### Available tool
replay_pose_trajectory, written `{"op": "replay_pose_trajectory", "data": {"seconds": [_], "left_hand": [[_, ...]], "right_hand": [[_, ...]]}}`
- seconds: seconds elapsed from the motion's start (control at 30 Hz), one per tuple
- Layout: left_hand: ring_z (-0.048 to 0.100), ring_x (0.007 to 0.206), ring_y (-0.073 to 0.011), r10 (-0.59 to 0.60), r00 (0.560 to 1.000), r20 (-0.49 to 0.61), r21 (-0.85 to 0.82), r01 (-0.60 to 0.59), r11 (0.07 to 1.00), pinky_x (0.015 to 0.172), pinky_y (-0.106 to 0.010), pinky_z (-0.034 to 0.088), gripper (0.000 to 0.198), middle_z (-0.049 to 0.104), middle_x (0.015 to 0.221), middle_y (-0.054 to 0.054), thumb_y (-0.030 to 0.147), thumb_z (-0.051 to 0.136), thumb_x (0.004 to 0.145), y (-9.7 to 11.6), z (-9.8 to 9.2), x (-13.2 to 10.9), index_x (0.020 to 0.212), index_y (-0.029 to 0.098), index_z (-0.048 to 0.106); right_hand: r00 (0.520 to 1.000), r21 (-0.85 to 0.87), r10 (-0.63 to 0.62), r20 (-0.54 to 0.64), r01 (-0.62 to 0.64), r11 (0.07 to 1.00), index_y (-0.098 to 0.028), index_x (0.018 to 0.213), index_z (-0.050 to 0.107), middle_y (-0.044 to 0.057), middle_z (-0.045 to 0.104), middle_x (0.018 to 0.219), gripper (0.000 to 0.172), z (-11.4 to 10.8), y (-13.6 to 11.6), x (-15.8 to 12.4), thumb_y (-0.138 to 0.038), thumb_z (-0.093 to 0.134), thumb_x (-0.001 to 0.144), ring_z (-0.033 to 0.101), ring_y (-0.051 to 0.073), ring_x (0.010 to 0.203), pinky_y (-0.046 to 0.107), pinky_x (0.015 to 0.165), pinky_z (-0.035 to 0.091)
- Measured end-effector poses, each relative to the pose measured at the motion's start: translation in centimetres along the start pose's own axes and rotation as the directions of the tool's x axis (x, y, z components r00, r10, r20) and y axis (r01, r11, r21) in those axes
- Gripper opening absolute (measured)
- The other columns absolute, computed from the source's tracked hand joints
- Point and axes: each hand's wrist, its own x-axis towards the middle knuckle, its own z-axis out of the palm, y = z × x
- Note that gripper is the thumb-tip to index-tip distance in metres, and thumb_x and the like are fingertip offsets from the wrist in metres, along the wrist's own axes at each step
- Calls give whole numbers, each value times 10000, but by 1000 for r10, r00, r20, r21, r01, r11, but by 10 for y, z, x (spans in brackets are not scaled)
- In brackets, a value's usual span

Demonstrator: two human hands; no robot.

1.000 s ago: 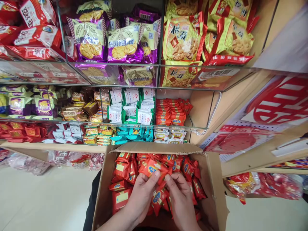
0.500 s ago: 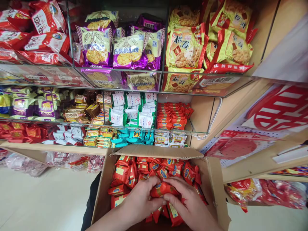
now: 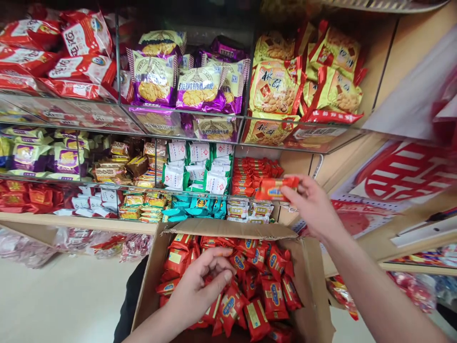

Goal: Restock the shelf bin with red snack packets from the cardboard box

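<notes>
An open cardboard box (image 3: 228, 228) in front of me holds several small red snack packets (image 3: 260, 290). My right hand (image 3: 314, 207) is raised toward the glass shelf and pinches one red packet (image 3: 275, 188) at its end, level with the stack of like red packets (image 3: 254, 175) in the right compartment. My left hand (image 3: 200, 288) stays low inside the box, fingers curled over the loose packets, thumb touching one; whether it grips one is not clear.
Glass shelves (image 3: 178, 126) carry purple biscuit bags (image 3: 200, 85), yellow-red bags (image 3: 282, 85), white-green packs (image 3: 194, 164) and teal packs (image 3: 196, 205). A wooden side panel (image 3: 342, 157) stands right of the red stack. Pale floor (image 3: 64, 300) lies at left.
My right hand has left the box and risen to the shelf with one red packet. My left hand stayed in the box. The view tilted up slightly.
</notes>
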Motion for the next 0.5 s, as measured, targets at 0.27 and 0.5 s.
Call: {"op": "replay_pose_trajectory", "data": {"seconds": [0.27,0.5], "left_hand": [[492,664,-128,-150,988,-42,30,152,988,647,-240,421,307,536,693,18,429,542,780,-29,-3,-16,980,197,532],[466,645,-126,-177,984,-31,119,179,977,625,-228,403,255,517,666,24,419,520,794,-44,-7,-19,891,190,579]], "right_hand": [[989,-321,119,87,-86,943,-191,918,545,24,642,806,246,0,54,68,-227,586,678,605,166,731,338,717,482],[961,-414,265,84,-209,886,-177,869,573,28,645,737,228,2,62,74,-114,610,652,619,161,630,291,568,509]]}}
